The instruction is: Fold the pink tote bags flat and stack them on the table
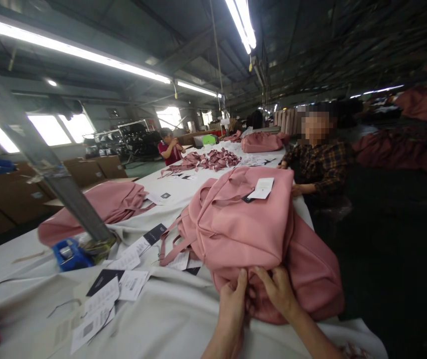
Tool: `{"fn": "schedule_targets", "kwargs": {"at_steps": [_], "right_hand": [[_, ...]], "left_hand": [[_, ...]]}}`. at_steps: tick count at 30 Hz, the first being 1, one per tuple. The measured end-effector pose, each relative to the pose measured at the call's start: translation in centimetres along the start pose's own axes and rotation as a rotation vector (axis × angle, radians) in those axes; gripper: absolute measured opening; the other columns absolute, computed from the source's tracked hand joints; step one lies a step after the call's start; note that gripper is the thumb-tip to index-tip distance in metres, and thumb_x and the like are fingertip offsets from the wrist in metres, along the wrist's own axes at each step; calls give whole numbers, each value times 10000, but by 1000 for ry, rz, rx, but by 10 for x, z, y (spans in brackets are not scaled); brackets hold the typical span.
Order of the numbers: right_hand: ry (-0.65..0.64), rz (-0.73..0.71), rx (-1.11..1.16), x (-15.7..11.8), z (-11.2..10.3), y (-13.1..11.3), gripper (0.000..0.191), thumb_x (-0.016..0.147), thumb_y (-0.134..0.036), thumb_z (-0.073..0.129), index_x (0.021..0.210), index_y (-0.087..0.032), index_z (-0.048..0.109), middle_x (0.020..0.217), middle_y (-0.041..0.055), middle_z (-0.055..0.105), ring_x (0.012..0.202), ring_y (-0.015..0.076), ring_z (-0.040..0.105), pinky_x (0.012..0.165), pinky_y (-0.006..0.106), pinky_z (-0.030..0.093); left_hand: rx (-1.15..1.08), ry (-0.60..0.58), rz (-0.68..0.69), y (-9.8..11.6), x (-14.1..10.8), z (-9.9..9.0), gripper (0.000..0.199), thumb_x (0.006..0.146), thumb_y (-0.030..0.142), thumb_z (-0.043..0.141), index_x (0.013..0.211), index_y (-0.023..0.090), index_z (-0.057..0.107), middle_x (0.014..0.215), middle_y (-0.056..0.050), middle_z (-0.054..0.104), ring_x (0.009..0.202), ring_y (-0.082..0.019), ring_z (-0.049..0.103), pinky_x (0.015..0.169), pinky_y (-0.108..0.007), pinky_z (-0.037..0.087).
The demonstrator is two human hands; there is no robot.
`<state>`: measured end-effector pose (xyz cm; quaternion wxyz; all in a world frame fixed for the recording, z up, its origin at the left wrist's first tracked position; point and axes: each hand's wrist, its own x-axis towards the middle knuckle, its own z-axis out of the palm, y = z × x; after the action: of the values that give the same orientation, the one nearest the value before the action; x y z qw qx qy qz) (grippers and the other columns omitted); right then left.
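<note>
1. Pink bag (243,229): on the table, right of centre, piled over a second pink bag (320,271) that sticks out to the right.
2. Left hand (233,301): thumb and fingers closed on fabric at the bag's near edge; some fingertips hidden.
3. Right hand (277,291): just beside the left, also pinching that edge; lower fingers partly hidden.
4. In the way: grey metal post (64,187), slanting in view, cuts across the pink bag at left (104,199). Blue tape dispenser (70,255) at the post's foot.
5. Loose paper tags (97,309), white and black, flat rectangles, some overlapping, scattered left of the hands. Some lie partly under the bag's straps (178,252).
6. Farther along table: heap of pink strips (216,160), tangled; another pink bag (263,143) behind it.
7. Co-worker in plaid shirt (327,167) at the right table edge, close to the bag's far end. Second person in red top (168,152) across the table, farther off.
8. Cardboard boxes (6,197) on the left, beyond the table.
9. Materials: bag smooth, matte, soft-sided, rounded corners, seams showing; white card tag (263,188) lying on top. White table cover (164,319) wrinkled, with raised folds near the front.
</note>
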<state>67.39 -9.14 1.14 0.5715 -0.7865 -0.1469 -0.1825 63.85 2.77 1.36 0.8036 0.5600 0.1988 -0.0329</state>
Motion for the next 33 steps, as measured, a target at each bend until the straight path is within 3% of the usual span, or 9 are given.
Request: {"fn": "schedule_targets", "kwargs": {"at_steps": [3, 6, 11, 15, 20, 23, 27, 30, 33], "right_hand": [[62, -32, -33, -2, 0, 12, 462, 832, -571, 515, 608, -182, 627, 588, 76, 625, 583, 199, 576, 523, 281, 466], [108, -44, -63, -2, 0, 19, 471, 828, -588, 509, 594, -191, 604, 577, 61, 587, 575, 191, 549, 549, 301, 473], [126, -38, -71, -3, -8, 20, 594, 803, -722, 417, 726, -190, 671, 670, 86, 609, 648, 227, 566, 608, 360, 514], [30, -18, -75, -4, -10, 4, 501, 802, -662, 506, 695, -200, 669, 658, 59, 625, 648, 207, 582, 594, 306, 506], [-139, -12, -68, 1, -4, -9, 437, 832, -512, 574, 565, -168, 608, 502, 7, 563, 532, 161, 537, 495, 241, 438], [-138, -28, -42, 2, -5, -5, 426, 839, -522, 554, 647, -153, 648, 590, 34, 634, 598, 182, 577, 525, 246, 463], [-144, -49, -17, -2, -4, -1, 465, 895, -511, 453, 696, -147, 663, 658, 59, 670, 646, 190, 610, 589, 256, 480], [-163, -50, -16, -4, -3, 2, 478, 909, -503, 428, 685, -144, 651, 647, 61, 662, 641, 191, 610, 570, 252, 470], [-191, -51, -34, -5, -5, 5, 492, 916, -498, 417, 643, -152, 635, 595, 49, 642, 590, 181, 598, 534, 246, 457]], "left_hand": [[-137, -5, 1, 2, 6, 8, 646, 518, 772, 700, 510, 169, 470, 356, 69, 366, 287, -24, 253, 323, -176, 193], [-131, 0, 26, 1, 1, 10, 635, 508, 751, 716, 471, 176, 450, 303, 79, 302, 264, -27, 232, 309, -175, 156], [-40, 39, 125, -10, -24, 9, 612, 572, 764, 661, 555, 186, 463, 377, 50, 431, 261, -56, 303, 297, -195, 194], [10, 145, 164, -19, -30, 8, 656, 554, 836, 589, 520, 206, 409, 368, 54, 392, 277, -73, 313, 312, -212, 212], [33, 127, 217, -27, -30, -2, 630, 608, 799, 603, 532, 199, 427, 393, 56, 400, 340, -74, 329, 362, -209, 247], [-26, 89, 142, -28, -29, -7, 672, 607, 851, 535, 555, 181, 501, 418, 29, 466, 314, -83, 339, 356, -227, 265], [101, 68, -5, -22, -19, -7, 762, 628, 893, 446, 526, 148, 570, 332, -11, 438, 289, -108, 359, 348, -225, 194], [71, 99, 46, -20, -10, -6, 742, 520, 908, 532, 465, 168, 511, 305, 3, 396, 286, -104, 359, 345, -221, 193], [35, 57, 101, -23, -8, -7, 704, 520, 874, 583, 448, 185, 457, 296, 12, 384, 264, -85, 324, 338, -216, 180]]}}
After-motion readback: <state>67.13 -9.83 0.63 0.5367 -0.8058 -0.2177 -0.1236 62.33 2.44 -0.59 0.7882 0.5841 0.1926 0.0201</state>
